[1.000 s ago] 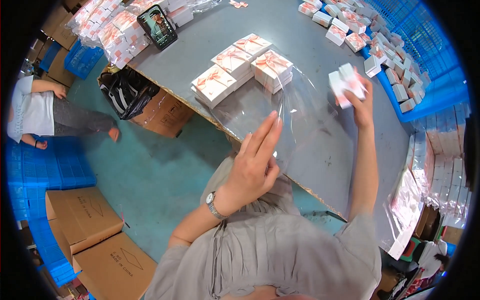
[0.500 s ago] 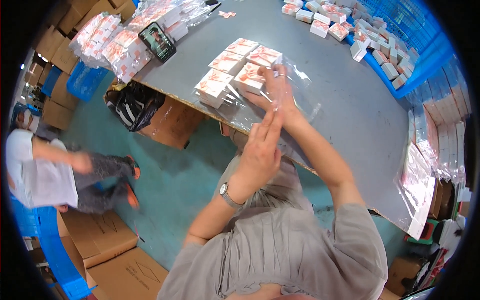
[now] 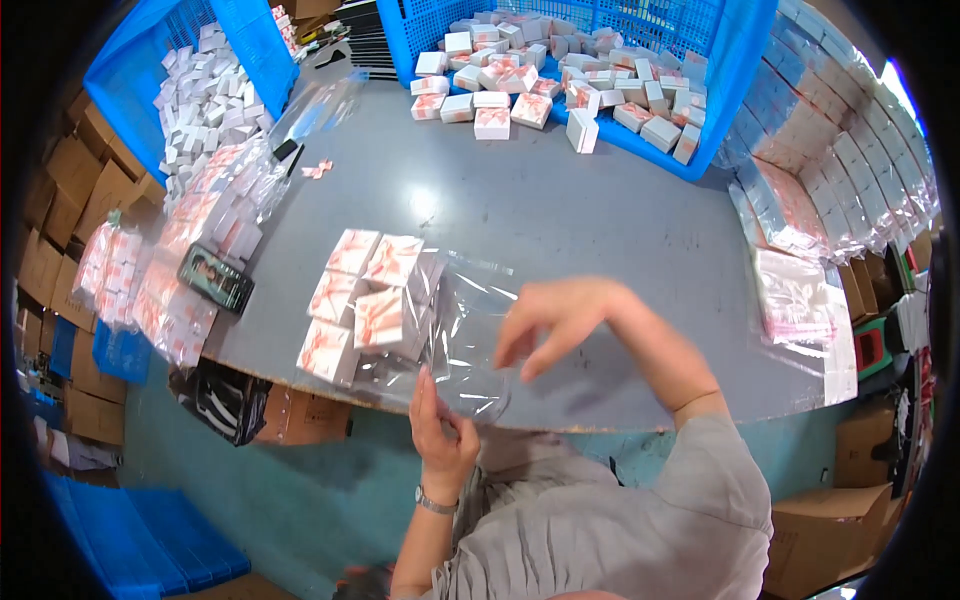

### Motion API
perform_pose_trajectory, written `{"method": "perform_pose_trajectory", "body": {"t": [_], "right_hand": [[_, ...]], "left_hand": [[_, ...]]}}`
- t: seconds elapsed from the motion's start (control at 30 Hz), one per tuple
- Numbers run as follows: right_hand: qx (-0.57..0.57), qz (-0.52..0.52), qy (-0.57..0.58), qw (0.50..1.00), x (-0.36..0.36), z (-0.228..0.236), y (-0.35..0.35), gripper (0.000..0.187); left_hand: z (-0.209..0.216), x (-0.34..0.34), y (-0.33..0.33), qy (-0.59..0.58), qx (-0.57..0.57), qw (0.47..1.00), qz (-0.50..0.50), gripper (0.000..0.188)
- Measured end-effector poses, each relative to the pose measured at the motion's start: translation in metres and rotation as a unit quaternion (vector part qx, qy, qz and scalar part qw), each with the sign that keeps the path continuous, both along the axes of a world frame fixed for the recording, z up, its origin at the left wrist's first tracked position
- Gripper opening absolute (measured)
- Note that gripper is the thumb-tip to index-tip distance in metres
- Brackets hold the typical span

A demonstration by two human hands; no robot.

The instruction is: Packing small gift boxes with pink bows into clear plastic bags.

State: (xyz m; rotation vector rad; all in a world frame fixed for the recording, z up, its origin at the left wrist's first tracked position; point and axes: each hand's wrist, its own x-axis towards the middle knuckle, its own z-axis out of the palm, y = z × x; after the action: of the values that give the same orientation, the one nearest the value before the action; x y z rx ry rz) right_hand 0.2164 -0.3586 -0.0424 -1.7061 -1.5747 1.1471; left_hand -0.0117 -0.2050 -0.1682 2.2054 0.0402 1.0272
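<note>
Several small white boxes with a pink ribbon-bow pattern (image 3: 379, 320) stand grouped in two columns near the table's front edge. A clear plastic bag (image 3: 470, 330) lies around their right side, its loose part spread flat and wrinkled. My left hand (image 3: 440, 440) is at the table edge below the boxes, fingers stretched upward and thumb apart; its fingertips reach the bag's lower edge. Over the table to the right of the bag is my right hand (image 3: 565, 320), blurred by motion. Its fingers are bent loosely and apart, with nothing visible in them.
At the back, a blue crate (image 3: 690, 165) spills loose boxes onto the grey table (image 3: 640, 230). Another blue crate (image 3: 130, 100) of boxes stands at far left. Bagged boxes and a phone (image 3: 215, 278) lie left; stacked packs (image 3: 840, 150) and flat clear bags (image 3: 795, 300) are at right.
The view has swung, bringing the crates into fuller sight. My hands, together at the bag before, are now apart: the right has come off the boxes and moved right, the left stays near the edge.
</note>
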Motion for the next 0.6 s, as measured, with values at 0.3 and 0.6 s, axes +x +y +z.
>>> {"method": "perform_pose_trajectory", "body": {"t": [0.3,0.6], "right_hand": [[-0.001,-0.673,-0.410,0.615,0.300,-0.099,-0.052,0.071],[0.177,-0.201,-0.167,0.949,0.163,-0.060,0.005,0.052]], "left_hand": [[-0.030,0.022,-0.003,-0.011,0.071,0.995,0.071,0.068],[-0.027,0.012,0.001,0.052,0.075,0.993,0.068,0.063]]}}
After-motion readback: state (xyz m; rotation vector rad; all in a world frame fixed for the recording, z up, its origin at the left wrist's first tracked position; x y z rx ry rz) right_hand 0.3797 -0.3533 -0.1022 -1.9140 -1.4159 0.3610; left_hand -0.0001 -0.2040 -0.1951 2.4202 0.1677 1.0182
